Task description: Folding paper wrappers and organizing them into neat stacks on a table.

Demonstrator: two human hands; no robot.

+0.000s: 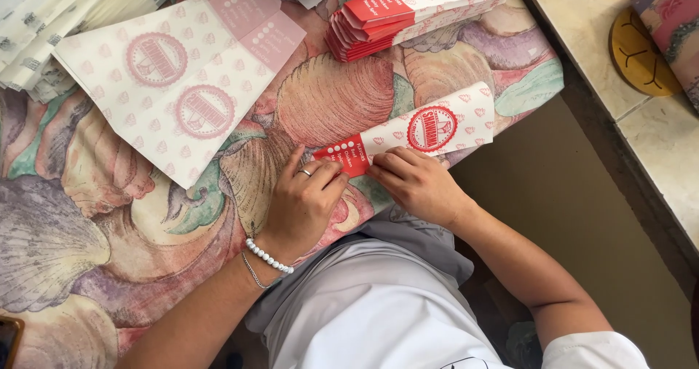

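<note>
Both hands are down on a folded white paper sleeve with a red end and a round red emblem [419, 132], which lies slantwise on the shell-patterned cloth in purples, browns and greens [328, 99] at the edge nearest the person. The left hand [306, 198], wearing a ring and a white bead bracelet [268, 257] at the wrist, has its fingers curled and pressed flat on the red end of the sleeve, pinning rather than gripping it. The right hand [419, 183] lies just beside it, fingers bent and close together, their tips bearing down on the sleeve's lower edge next to the red part; I cannot tell whether any paper is pinched beneath them. To the left, well apart from the hands, lies a large unfolded white paper sheet printed with pale pink hearts and two round emblems [178, 77], overlapping a fanned pile of plain whitish paper [44, 26]. Above the sleeve sits a stack of finished red-and-white folded sleeves [393, 16]. On the right runs a beige stone ledge [590, 26] bearing a round wooden disc [641, 56].
</note>
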